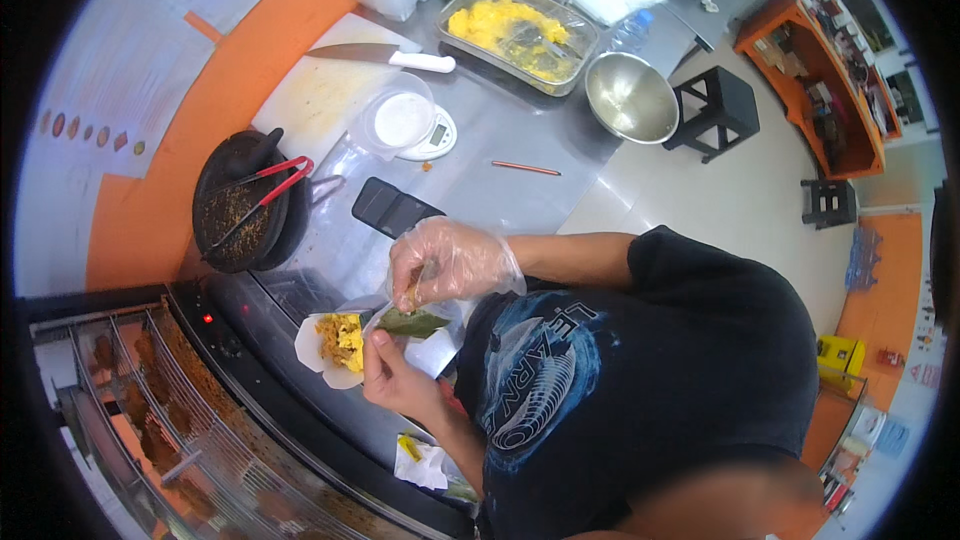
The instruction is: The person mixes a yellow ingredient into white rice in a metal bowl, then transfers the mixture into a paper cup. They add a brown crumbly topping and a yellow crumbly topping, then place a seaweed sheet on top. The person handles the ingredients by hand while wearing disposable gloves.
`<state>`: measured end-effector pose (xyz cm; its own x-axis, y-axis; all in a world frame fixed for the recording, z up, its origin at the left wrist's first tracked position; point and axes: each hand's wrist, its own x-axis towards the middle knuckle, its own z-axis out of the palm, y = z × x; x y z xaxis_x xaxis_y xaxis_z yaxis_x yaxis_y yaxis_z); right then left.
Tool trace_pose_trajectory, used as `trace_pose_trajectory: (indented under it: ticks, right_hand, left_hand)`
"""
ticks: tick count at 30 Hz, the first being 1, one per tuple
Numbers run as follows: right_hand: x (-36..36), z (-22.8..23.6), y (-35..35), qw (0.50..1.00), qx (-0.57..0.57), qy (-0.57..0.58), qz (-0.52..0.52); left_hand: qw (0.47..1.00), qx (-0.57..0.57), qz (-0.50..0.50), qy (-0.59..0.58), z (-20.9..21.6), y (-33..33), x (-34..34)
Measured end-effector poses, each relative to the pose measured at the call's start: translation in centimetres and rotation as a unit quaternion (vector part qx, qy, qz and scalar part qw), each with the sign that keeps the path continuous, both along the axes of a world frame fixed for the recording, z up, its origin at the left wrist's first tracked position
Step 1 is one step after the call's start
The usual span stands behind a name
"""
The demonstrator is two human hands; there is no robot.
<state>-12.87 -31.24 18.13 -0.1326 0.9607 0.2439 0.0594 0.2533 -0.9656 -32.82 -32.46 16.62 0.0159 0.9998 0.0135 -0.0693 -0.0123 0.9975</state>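
My right hand (450, 260), in a clear plastic glove, has its fingers pinched together over a small brownish bit that I cannot make out. Just below it my bare left hand (400, 380) grips a clear plastic bag (447, 318) between thumb and fingers. Dark green leaves (415, 324) show in this bag. Beside the left thumb stands an open white paper box (347, 377), its flaps spread. Yellow scrambled egg (350, 335) and brownish food fill it.
Near my right hand lies a black phone (390, 208). Red-handled tongs (265, 200) rest on a dark stone mortar (235, 230). Farther off are a white scale (436, 140), a knife (420, 61), a tray of egg (480, 45) and a steel bowl (632, 98). A wire-racked food case (190, 430) borders the left.
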Motion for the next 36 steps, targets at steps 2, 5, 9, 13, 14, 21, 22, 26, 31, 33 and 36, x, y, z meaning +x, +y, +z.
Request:
trace_pose_trajectory:
  ticks: [2,5,9,13,14,21,22,26,31,33,36]
  right_hand:
    - [0.0,-0.4,0.4,0.999,0.0,0.03,0.032]
    - [-0.2,-1.3,0.7,0.999,-0.013,0.021,0.023]
    - [-1.0,-1.7,0.7,0.994,-0.024,0.06,0.087]
    - [-2.3,-1.3,0.7,0.997,0.056,-0.027,0.039]
    - [-2.7,-1.2,0.6,0.997,0.048,0.006,0.067]
    - [-3.5,-0.9,1.3,0.994,0.105,-0.027,0.017]
    - [-3.5,-0.8,1.4,0.993,0.11,-0.043,0.005]
    - [-3.8,-0.3,1.0,0.997,0.066,0.01,0.04]
    - [-4.1,0.2,0.8,0.994,0.1,-0.035,-0.016]
    - [-4.2,0.2,0.5,0.997,0.067,-0.022,-0.008]
    - [-4.2,0.0,0.3,0.999,0.048,-0.009,0.019]
  left_hand:
    - [0.999,0.005,0.003,0.051,0.3,-0.6,-0.3]
    - [0.999,0.005,-0.005,0.048,0.6,-0.8,-0.7]
    - [0.999,-0.024,0.023,0.012,0.8,-0.6,-0.8]
    - [0.986,0.052,0.045,0.152,0.5,-0.4,-0.8]
    - [0.97,0.091,0.056,0.218,0.1,-0.4,-0.7]
    - [0.985,0.026,0.091,0.144,-0.4,-0.7,-2.6]
    - [0.99,0.031,0.085,0.11,-0.4,-0.6,-2.8]
    - [0.981,0.103,0.089,0.135,-0.2,-0.5,-3.5]
    - [0.99,0.092,0.056,0.087,0.1,-0.4,-3.8]
    - [0.98,0.103,0.094,0.143,0.1,-0.7,-3.5]
    - [0.994,0.084,0.067,0.009,0.1,-0.5,-3.2]
